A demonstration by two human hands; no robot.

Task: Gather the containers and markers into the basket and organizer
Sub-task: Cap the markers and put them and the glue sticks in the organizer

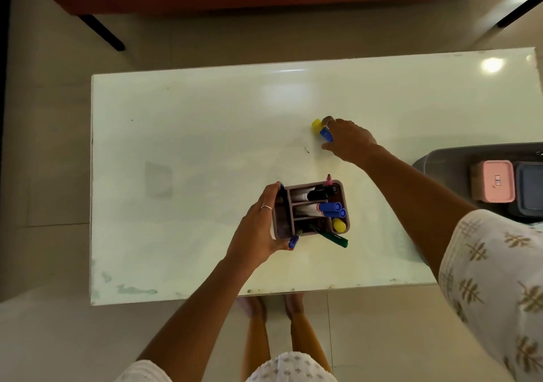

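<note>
Mauve plastic, the organizer [311, 209] stands near the front middle of the white bench [182, 134], its slots full of markers with blue, black, yellow and green caps. Your left hand [258, 228] grips its left wall. Your right hand [345, 140], farther back, curls round a blue-capped marker [326, 133] and a yellow-capped marker [316, 125]. At right, a grey basket [440, 167] holds a pink container [496, 181] and a dark one [530, 187].

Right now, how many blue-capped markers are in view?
4: two side by side in the organizer's middle slot, one at its near-left corner, one under the right hand. More may be hidden.
</note>
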